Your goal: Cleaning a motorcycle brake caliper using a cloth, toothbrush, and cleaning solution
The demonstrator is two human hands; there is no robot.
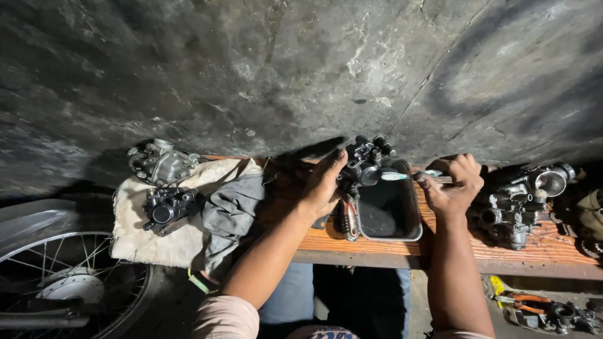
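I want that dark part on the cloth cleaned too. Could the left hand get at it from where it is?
Probably yes. The left hand holds a carburetor over the tray; the dark part lies uncovered on the white cloth further left, with only a grey rag between. It must free itself first.

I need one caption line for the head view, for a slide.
Left hand holds a dark carburetor over a metal tray; right hand brushes it with a toothbrush.

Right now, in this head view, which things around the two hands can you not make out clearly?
- Dark metal carburettor part in the left hand: the far side is hidden by fingers and shadow.
- Light-handled brush in the right hand: its rear end is covered by the fist.
- Grey metal tray: the contents are too dark to tell.
- Spoked wheel: cut off by the left and bottom edges.
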